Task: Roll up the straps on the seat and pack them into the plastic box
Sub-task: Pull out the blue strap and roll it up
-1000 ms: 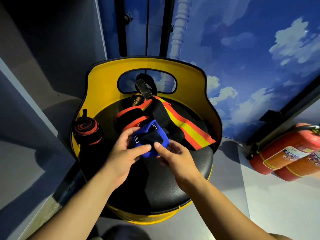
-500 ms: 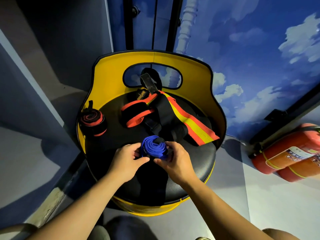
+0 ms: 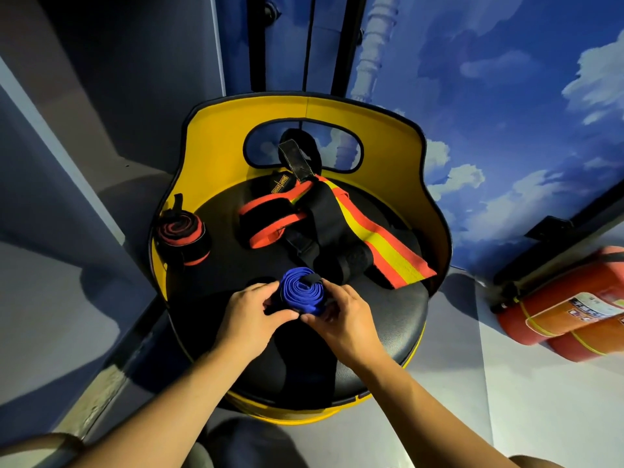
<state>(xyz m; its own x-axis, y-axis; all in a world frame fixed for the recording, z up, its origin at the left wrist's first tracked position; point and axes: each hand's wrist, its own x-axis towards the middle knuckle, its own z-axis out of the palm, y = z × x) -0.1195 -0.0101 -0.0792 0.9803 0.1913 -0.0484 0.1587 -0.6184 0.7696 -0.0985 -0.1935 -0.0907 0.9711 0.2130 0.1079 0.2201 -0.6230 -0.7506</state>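
A: While looking down from the head camera — what's happening over the seat [image 3: 381, 336]?

B: Gripping a blue roll [image 3: 303, 292] between both hands, just above the black cushion, near its front. Showing its coiled layers end-on, facing up.

A: And the grip?

B: Left hand [image 3: 251, 310] curling round the roll's left side, thumb pressing across the near edge. Right hand [image 3: 341, 315] curling round the right side, fingertips pinching the near edge, thumb tip almost meeting the left thumb.

A: Anything else lying on the seat?

B: Lying behind the roll: loose straps [image 3: 324, 228] in a tangle — black webbing, a black piece edged in orange, and a wide band [image 3: 381, 244] striped orange and yellow, running toward the right rim. Standing at the far left, against the yellow backrest [image 3: 216, 143]: a finished roll [image 3: 182, 236], black and orange, well apart from the hands.

A: Around the seat?

B: Lying on the floor at right: extinguishers [image 3: 567, 312], red. Rising behind: a wall [image 3: 506, 96] painted with sky and clouds.
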